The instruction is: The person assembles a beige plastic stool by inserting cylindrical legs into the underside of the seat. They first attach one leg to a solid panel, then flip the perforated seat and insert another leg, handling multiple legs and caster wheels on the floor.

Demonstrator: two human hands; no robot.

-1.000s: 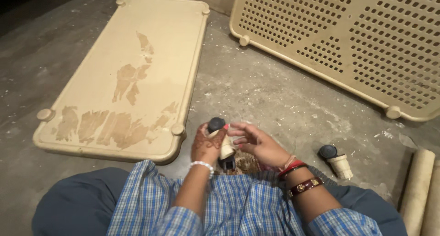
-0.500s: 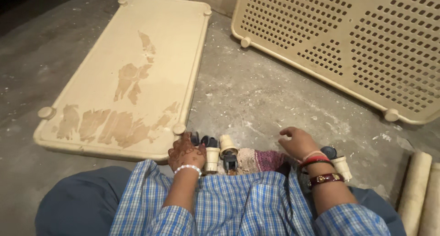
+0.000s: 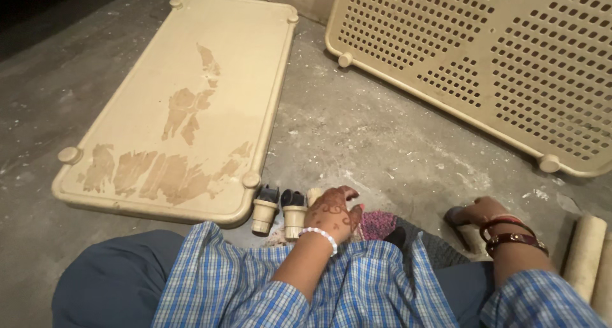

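Two short cream plastic caster legs with black wheel ends are seen standing side by side on the grey concrete floor [image 3: 395, 143], at about six o'clock in the view: the left caster leg [image 3: 264, 210] and the right caster leg [image 3: 294, 213], near each other and just beside the near corner of the flat cream plastic panel with peeled brown patches [image 3: 185, 98], which is laid out toward ten o'clock. A third cream piece [image 3: 314, 195] is partly hidden behind the left hand [image 3: 335, 212]. That hand, patterned with henna and banded with a white bead bracelet [image 3: 319, 235], is lowered with the fingers curled downward just right of the right caster leg; whether anything is gripped under it cannot be told. A pink knitted cloth [image 3: 377, 225] is seen just to its right.

At four o'clock the right hand [image 3: 481, 212], ringed with red bangles [image 3: 507, 229], is closed over a dark-ended object [image 3: 456, 216] on the floor, only a sliver of which is visible. Cream plastic tubes [image 3: 583, 251] are lying at the right edge. A perforated cream plastic panel [image 3: 484, 54] is spread across two o'clock.
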